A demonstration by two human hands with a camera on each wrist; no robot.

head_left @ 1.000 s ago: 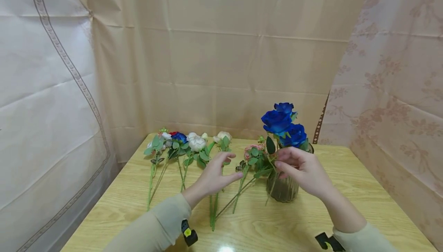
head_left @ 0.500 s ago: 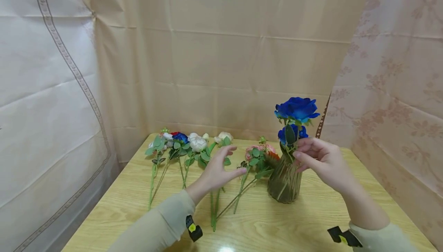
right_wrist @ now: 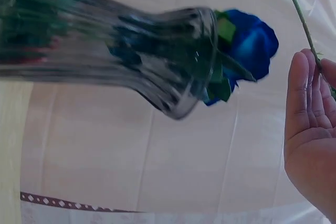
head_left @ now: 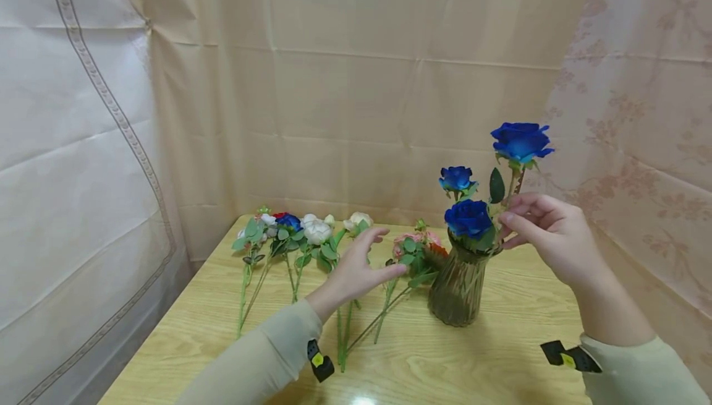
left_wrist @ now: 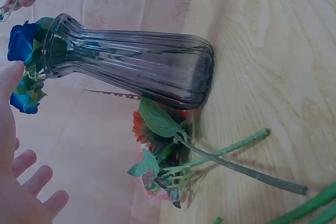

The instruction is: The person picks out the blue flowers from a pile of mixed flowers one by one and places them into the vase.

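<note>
My right hand (head_left: 556, 238) pinches the stem of a blue rose (head_left: 520, 142), its bloom held upright above and to the right of the vase. In the right wrist view the stem (right_wrist: 302, 17) runs between thumb and fingers. The ribbed, smoky glass vase (head_left: 456, 294) stands upright, with two more blue roses in its mouth, one a lower bloom (head_left: 469, 218) and the other a taller bloom (head_left: 456, 178). Left of the vase, my left hand (head_left: 356, 272) hovers with fingers spread, holding nothing. In the left wrist view its fingertips (left_wrist: 39, 179) show below the vase mouth.
Pink and orange flowers (head_left: 414, 247) lie just left of the vase. Farther left on the wooden table (head_left: 423, 368) lie white flowers (head_left: 317, 230), a blue flower (head_left: 289, 222) and several green stems. A beige curtain (head_left: 345, 83) hangs behind the table.
My right hand has carried the blue rose rightward and upward, from in front of the vase to its right side. My left hand has shifted slightly right, still holding nothing.
</note>
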